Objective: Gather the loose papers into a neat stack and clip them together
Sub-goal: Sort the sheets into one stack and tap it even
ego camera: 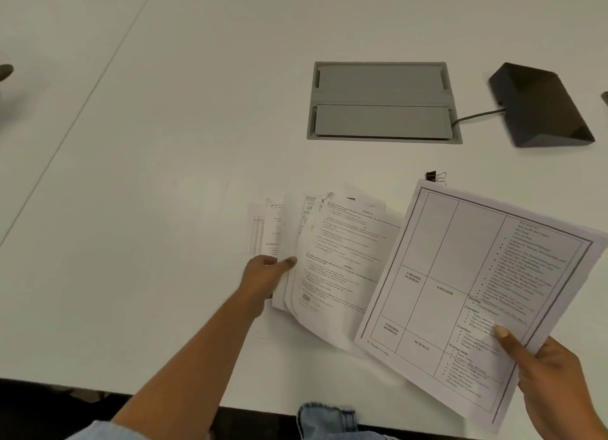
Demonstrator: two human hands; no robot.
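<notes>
Several printed sheets [342, 252] lie fanned out on the white table [164, 176] near its front edge. My left hand [266, 275] grips their left side, thumb on top of the uppermost page, lifting that edge a little. My right hand [556, 383] holds a few sheets with a timetable grid [477, 291] by their lower right corner, raised and tilted above the table, overlapping the fanned pages. A black binder clip [435, 176] with silver handles sits on the table just beyond the timetable sheets, partly hidden by them.
A grey cable hatch [381, 102] is set into the table further back. To its right stands a black wedge-shaped device [539, 104] with a cable running to the hatch. The table's front edge runs close to my body.
</notes>
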